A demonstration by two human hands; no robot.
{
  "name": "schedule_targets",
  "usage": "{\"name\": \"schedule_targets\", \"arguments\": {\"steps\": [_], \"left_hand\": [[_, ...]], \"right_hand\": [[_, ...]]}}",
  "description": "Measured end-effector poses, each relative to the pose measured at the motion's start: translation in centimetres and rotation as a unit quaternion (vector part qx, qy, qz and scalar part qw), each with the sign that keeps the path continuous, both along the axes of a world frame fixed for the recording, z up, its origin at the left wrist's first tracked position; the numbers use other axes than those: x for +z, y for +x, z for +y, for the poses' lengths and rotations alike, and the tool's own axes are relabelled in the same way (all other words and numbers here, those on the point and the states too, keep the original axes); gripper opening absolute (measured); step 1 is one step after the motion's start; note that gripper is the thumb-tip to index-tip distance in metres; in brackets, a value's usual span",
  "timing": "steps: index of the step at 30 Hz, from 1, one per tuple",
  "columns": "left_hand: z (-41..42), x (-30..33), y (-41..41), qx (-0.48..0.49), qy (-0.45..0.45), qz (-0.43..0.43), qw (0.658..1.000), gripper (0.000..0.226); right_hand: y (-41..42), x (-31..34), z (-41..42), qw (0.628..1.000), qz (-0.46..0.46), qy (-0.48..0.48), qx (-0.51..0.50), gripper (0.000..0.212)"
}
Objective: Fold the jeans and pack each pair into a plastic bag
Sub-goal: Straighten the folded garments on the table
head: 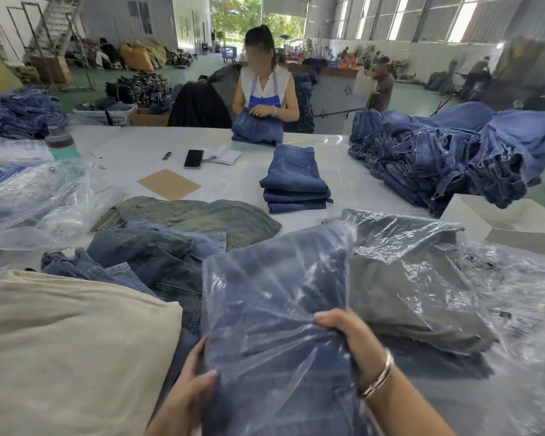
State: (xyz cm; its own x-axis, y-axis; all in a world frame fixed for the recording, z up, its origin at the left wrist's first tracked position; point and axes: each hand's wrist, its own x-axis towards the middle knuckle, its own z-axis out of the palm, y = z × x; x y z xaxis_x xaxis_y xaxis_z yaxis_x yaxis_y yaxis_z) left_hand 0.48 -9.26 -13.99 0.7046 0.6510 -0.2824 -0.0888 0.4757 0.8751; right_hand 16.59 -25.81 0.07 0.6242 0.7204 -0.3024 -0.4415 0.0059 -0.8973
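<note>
A folded pair of dark blue jeans sits inside a clear plastic bag (274, 297), held up in front of me above the table. My left hand (192, 376) grips the bag's lower left edge, thumb on top. My right hand (350, 338) grips the bag's right side, fingers curled over the plastic. A bagged grey-green pair (409, 278) lies just to the right. Loose unfolded jeans (158, 250) lie in a heap to the left, with an olive pair (195, 212) behind them.
A beige cloth (63, 341) covers the near left. Empty plastic bags (32, 196) lie at the left. A stack of folded blue jeans (296, 180) stands mid-table, a big denim pile (453, 152) at the right. A person (265, 86) folds jeans across the white table (132, 146), near a phone (193, 158).
</note>
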Motion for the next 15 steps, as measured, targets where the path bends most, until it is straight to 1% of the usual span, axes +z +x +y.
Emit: {"name": "schedule_targets", "arguments": {"steps": [1,3,4,6,7,8,9,10,11,12,13,14,15], "left_hand": [[-0.6,2.1,0.9,-0.021,0.003,-0.035,0.999,0.066],[-1.3,5.7,3.6,-0.056,0.044,-0.079,0.994,0.071],[-1.5,7.5,5.6,-0.065,0.070,-0.090,0.991,0.073],[-2.1,10.3,10.0,-0.078,0.121,-0.093,0.985,0.071],[-2.4,11.3,12.4,-0.085,0.139,-0.091,0.983,0.072],[-2.7,12.1,14.8,-0.091,0.155,-0.082,0.980,0.075],[-3.1,12.3,17.1,-0.101,0.175,-0.067,0.977,0.077],[-3.4,12.1,19.1,-0.117,0.199,-0.050,0.972,0.078],[-3.7,11.5,21.0,-0.146,0.223,-0.027,0.963,0.078],[-3.9,10.5,22.6,-0.186,0.264,0.016,0.946,0.080],[-4.1,9.3,23.8,-0.231,0.322,0.080,0.915,0.084],[-4.2,7.9,24.6,-0.260,0.384,0.162,0.871,0.088],[-4.2,6.7,25.0,-0.268,0.427,0.239,0.830,0.092]], "right_hand": [[1.4,0.7,-0.6,1.000,-0.002,0.010,-0.013,0.043],[5.0,2.1,-1.9,0.999,-0.002,0.015,-0.050,0.038],[6.8,3.0,-2.6,0.997,-0.016,0.015,-0.071,0.033],[11.3,4.3,-4.5,0.988,-0.089,0.015,-0.127,0.011],[13.7,4.9,-5.6,0.979,-0.143,0.012,-0.148,0.018],[16.1,5.2,-6.7,0.965,-0.202,-0.027,-0.164,0.032],[18.2,5.1,-7.7,0.942,-0.266,-0.101,-0.178,0.047],[20.1,4.6,-8.5,0.899,-0.334,-0.204,-0.195,0.062],[21.4,3.7,-9.2,0.846,-0.383,-0.304,-0.214,0.075],[22.6,2.2,-9.8,0.800,-0.421,-0.367,-0.219,0.085],[23.3,0.6,-10.2,0.777,-0.450,-0.393,-0.199,0.089],[23.5,-1.2,-10.3,0.769,-0.467,-0.406,-0.161,0.088],[23.5,-3.1,-10.4,0.767,-0.467,-0.423,-0.119,0.085]]}}
